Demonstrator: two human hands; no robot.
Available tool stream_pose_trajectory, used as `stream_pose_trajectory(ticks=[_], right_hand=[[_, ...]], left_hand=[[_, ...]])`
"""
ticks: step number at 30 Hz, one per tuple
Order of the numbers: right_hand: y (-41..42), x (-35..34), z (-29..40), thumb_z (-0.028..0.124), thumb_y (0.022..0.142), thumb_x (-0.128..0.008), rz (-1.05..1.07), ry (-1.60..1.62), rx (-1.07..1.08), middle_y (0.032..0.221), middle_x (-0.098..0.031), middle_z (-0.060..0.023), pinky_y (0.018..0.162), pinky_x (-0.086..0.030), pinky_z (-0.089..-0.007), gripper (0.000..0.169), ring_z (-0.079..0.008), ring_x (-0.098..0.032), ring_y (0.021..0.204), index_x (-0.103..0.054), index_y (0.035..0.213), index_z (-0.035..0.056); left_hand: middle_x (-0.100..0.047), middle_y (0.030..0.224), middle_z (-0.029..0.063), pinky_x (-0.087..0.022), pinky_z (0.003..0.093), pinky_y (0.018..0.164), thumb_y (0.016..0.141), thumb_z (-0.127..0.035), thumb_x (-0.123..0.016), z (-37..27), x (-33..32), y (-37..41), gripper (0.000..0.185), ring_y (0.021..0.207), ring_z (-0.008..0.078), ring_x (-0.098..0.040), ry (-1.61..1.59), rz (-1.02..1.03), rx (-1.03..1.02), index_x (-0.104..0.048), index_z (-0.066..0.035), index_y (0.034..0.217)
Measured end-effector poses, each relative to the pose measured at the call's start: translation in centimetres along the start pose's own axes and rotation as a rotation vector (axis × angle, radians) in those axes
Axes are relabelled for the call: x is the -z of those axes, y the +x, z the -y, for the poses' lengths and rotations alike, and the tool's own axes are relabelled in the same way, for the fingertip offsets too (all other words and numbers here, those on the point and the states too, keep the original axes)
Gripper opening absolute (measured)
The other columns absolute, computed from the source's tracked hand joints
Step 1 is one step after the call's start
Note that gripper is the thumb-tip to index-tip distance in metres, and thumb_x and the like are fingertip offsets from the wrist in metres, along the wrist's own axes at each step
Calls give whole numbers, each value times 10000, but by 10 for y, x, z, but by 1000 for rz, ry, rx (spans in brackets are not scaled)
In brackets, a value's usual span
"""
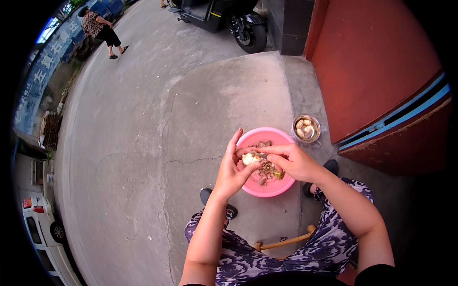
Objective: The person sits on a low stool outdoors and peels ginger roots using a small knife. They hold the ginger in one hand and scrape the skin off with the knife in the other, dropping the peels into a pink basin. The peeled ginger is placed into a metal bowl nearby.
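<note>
Over a pink plastic basin [270, 193], my left hand [232, 171] holds a pale, rounded piece of food [250, 158] with brownish patches; it looks like a peeled egg, but I cannot tell for certain. The fingers and thumb of my right hand [293, 162] pinch at its right side, where a small dark bit shows. Brown crumbly scraps [265, 171] lie in the basin, with a yellow-green bit [278, 174] near its right side. Beyond my right hand, a round metal bowl [307, 116] on the ground holds several pale, rounded pieces [300, 124] of the same look.
My feet stand on either side of the basin on concrete ground [200, 125]. A bamboo or wooden stool bar [286, 243] shows between my legs. Red door panels [372, 64] stand at the right, a black scooter [218, 18] ahead. A person [98, 26] is far left; a white van [46, 236] is lower left.
</note>
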State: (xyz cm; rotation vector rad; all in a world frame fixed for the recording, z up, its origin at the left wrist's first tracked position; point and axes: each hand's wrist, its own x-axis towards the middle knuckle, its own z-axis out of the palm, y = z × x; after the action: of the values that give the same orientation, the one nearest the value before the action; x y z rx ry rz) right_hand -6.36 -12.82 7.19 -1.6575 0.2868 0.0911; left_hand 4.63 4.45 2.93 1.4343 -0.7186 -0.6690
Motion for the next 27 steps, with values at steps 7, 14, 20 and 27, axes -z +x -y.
stream_pose_trajectory(ticks=[7,14,20,27], right_hand=[[-2,-4,3,49,944,-544,-88,-163,11,801,-672,-54,613,-468,-262,274,-75,-571,696,-663,1184,-7],[1,-4,-6,56,943,-550,-54,-112,28,818,-685,-68,623,-480,-273,279,-102,-599,702,-658,1193,-5],[0,-5,-14,65,948,-552,-77,-140,65,760,-658,-51,575,-464,-267,295,-88,-564,624,-642,1220,-4],[4,-2,-6,52,970,-508,-96,-81,24,653,-599,-21,488,-420,-259,245,-59,-520,554,-673,1136,-22]], left_hand=[[-672,1066,103,-443,322,975,766,0,-787,-4,-3,0,989,1011,156,-606,-29,-40,17,-161,-35,1530],[-672,1083,112,-433,324,985,767,45,-764,4,-1,0,995,1066,168,-595,112,-57,-65,-141,-60,1535],[-688,1052,102,-396,350,1029,762,32,-769,4,-5,3,983,1047,176,-580,159,-101,-76,-154,-42,1525],[-678,1016,97,-407,355,1027,747,0,-795,8,-6,1,1001,1039,178,-575,113,-121,-88,-160,-29,1519]])
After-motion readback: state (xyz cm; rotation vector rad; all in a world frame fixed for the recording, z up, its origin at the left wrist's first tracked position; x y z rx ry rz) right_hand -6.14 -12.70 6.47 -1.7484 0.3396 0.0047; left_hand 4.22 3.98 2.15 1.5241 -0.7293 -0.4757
